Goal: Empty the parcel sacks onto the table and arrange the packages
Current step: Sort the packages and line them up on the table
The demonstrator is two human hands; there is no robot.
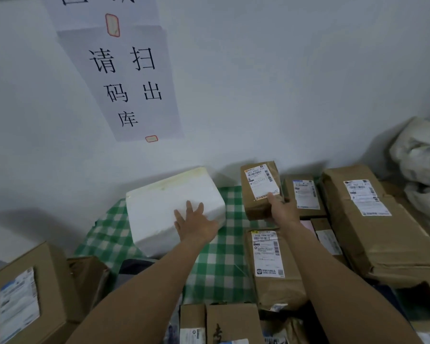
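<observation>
A white foam box (164, 204) lies on the green checked tablecloth (224, 259) close to the wall. My left hand (194, 222) rests flat on its near right corner, fingers spread. My right hand (281, 207) grips a small brown parcel (257, 189) with a white label, holding it upright above the cloth. Below it a longer brown parcel (271, 266) lies flat. To the right sit a small labelled parcel (304, 194) and a large brown paper package (372, 219).
Crumpled white sacks (420, 165) pile up at the far right. A cardboard box (23, 294) stands at the lower left. More cartons (221, 324) crowd the near edge. A paper sign (129, 83) hangs on the wall behind.
</observation>
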